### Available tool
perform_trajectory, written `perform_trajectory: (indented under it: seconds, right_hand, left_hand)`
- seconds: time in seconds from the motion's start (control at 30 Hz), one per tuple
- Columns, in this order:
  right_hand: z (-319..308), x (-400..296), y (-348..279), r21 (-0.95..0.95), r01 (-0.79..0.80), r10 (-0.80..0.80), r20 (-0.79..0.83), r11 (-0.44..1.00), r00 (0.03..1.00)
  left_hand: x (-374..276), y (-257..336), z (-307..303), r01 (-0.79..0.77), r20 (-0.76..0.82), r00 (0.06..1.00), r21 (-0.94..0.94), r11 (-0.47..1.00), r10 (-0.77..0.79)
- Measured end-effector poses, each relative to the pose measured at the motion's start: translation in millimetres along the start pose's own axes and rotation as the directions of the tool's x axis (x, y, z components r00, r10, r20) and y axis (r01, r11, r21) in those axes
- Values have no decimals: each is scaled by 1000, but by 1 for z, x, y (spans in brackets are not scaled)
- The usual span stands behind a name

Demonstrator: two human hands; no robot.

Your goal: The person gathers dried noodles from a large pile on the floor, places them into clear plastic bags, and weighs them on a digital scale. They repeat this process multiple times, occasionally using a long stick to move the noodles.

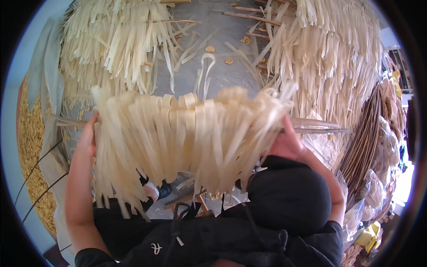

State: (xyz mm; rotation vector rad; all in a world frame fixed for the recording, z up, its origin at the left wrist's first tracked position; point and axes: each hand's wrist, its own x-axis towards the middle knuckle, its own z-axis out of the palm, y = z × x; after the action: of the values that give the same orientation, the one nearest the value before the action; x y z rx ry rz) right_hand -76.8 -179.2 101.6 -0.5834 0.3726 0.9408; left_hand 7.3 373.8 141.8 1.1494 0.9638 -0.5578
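A fringe of pale, flat strips (180, 130), looped over at the top, hangs across the middle in front of me. Thin wooden sticks stick out beyond both sides of it, with stick ends at the left (71, 122) and more stick ends at the right (322, 126). At the fringe's left edge my left hand (88, 136) holds it, fingers partly hidden by the strips. My right hand (289, 142) grips the opposite edge, its fingertips also covered. The fringe is raised above my lap, and its ends and outer strips are blurred.
Layered heaps of similar strips stand at the left (116, 43) and right (328, 56). Between them, the grey floor (193, 76) bears loose strips, curled yellowish scraps and a white cord loop (207, 63). Thin brown rods (362, 130) lean by plastic bags (380, 147). A dark rounded form (290, 197) covers my lap's right.
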Motion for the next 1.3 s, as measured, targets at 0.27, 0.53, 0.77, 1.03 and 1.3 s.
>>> perform_trajectory:
  seconds: [0.27,0.53,0.77,1.03,1.3]
  right_hand:
    - [-97,101,29,-97,-98,66,-288,990,955]
    - [-156,89,2,-64,235,-203,-747,970,634]
    - [-173,84,-4,-164,545,-532,-563,822,633]
    - [-60,22,8,-379,628,-732,-420,679,537]
    - [-155,-75,-77,-626,735,-796,-571,261,-203]
  left_hand:
    - [207,-89,-66,53,-78,996,48,997,-49]
    - [176,-92,34,-527,-21,584,751,399,812]
    - [60,-153,280,-970,733,161,242,-32,661]
    - [53,-195,342,-644,851,202,489,-589,486]
    - [72,-168,296,-624,821,253,542,-562,512]
